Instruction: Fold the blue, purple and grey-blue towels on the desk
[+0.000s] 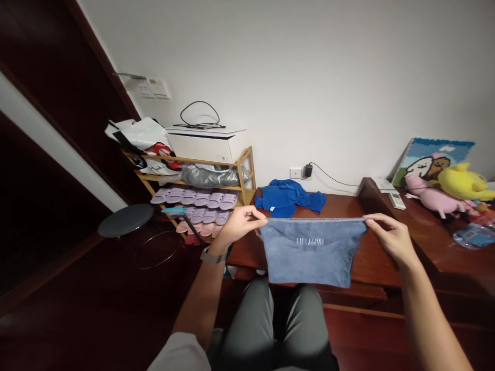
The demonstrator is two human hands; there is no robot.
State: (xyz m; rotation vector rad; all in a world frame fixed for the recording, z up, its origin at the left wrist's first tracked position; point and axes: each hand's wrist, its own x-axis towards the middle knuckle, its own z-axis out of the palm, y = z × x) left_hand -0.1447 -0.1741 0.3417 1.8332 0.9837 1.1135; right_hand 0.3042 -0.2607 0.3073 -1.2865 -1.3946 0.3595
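Note:
A blue-grey towel point(309, 260) with pale embroidered lettering hangs stretched between my two hands, its upper edge nearly straight. My left hand point(244, 222) pinches the upper left corner between thumb and fingers. At the upper right corner, my right hand point(390, 236) holds the cloth in a similar pinch. The lettering appears upside down from where I look. Just beyond the towel, a bright blue cloth item point(290, 197) with a small white tag lies crumpled on the reddish-brown wooden cabinet point(344, 206).
On the left stands a wooden rack point(247, 175) with rows of purple slippers point(193, 197), and a white box point(204, 147) on top. A round dark stool point(126, 220) is beside it. Plush toys point(435, 196), a remote point(397, 201) and a plastic bottle point(475, 234) lie at right.

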